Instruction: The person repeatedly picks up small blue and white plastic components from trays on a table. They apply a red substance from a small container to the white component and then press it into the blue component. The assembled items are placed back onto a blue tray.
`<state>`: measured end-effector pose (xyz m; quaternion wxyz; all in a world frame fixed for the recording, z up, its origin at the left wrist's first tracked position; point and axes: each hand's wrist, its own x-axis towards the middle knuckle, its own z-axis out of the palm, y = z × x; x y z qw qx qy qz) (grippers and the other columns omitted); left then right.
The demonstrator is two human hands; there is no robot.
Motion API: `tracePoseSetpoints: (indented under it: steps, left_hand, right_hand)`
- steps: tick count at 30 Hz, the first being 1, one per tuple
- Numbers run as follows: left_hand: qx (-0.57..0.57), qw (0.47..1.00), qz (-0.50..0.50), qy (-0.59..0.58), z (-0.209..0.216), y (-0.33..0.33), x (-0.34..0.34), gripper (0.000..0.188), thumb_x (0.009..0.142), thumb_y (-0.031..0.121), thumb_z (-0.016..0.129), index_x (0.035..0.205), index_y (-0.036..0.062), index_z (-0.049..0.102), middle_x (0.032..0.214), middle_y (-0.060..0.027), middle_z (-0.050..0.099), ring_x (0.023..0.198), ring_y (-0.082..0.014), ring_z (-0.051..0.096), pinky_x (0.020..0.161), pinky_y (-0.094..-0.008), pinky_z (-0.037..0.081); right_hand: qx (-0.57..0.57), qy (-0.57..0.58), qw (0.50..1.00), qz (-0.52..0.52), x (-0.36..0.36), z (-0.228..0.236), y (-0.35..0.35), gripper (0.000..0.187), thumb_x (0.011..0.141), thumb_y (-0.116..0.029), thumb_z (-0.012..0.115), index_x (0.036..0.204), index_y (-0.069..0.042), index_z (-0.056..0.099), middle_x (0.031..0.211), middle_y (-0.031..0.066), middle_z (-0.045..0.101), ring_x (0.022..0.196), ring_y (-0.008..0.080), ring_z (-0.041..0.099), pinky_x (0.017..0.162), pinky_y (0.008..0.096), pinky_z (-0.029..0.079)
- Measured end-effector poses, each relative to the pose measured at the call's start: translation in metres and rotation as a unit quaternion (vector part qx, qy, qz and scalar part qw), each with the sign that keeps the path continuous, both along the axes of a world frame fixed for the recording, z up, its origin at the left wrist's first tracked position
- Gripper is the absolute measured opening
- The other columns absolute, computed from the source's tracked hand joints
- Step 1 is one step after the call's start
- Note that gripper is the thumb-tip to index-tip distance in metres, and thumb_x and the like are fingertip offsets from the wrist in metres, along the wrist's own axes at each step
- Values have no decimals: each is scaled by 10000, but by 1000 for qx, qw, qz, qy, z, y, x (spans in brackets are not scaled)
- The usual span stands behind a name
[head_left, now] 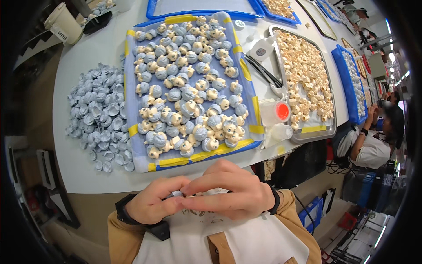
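Note:
My left hand (154, 200) and my right hand (233, 189) meet in front of my chest, just off the near table edge. Both are closed around a small doll head (176, 193); a bit of light blue and a trace of cream show between the fingers, and the rest is hidden. Beyond them, a blue tray (145, 165) edged with yellow tape bears many small doll heads (189, 94) with cream faces and blue hair. To its left, loose light-blue hair shells (99, 110) lie heaped on the white table (96, 182).
Right of the blue tray are a metal tray (336, 110) of cream hollow pieces, a white bottle (263, 49), black tweezers (266, 72) and a clear cup (277, 111) with a red-orange inside. A beige cup (63, 24) stands far left. Another person (369, 136) sits at right.

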<state>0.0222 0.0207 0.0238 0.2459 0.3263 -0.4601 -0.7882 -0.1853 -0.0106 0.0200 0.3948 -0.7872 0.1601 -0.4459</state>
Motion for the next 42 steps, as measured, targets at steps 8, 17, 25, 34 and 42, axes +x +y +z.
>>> tracePoseSetpoints:
  steps: [8,17,25,34,42]
  left_hand:
    - [12,997,50,66,-3,-4,-5,325,895,188,412,1118,-19,524,859,-34,478,663,-100,433,615,-217,367]
    - [-13,995,97,-1,-4,-6,-8,343,886,169,408,1099,-47,566,915,-47,475,642,-59,426,535,-189,338]
    - [99,958,237,126,-10,-1,-9,340,844,133,474,1095,-85,547,964,-79,508,617,-52,415,529,-193,342]
    - [91,961,241,100,-7,1,-14,343,835,114,542,1121,-74,515,982,-119,566,632,-48,428,525,-189,344]
    - [128,948,258,132,-8,1,-13,364,822,138,595,1108,-72,512,972,-129,579,624,-51,444,539,-187,364]
  right_hand:
    - [24,82,987,-133,-56,37,-11,316,641,-25,745,943,-26,651,882,100,630,734,223,605,622,299,490]
    - [-51,308,875,-371,-114,27,-52,238,672,-15,717,904,-26,664,813,79,606,605,172,569,557,266,460]
    - [-65,356,864,-350,-111,22,-56,227,699,-54,701,921,-32,661,800,90,590,721,232,573,621,319,461]
    - [-87,318,868,-370,-113,15,-50,233,694,-13,691,923,-28,656,831,100,597,748,243,565,627,311,453]
    - [-60,243,862,-441,-114,1,-36,272,664,19,715,924,-18,647,855,99,603,750,212,572,643,294,461]
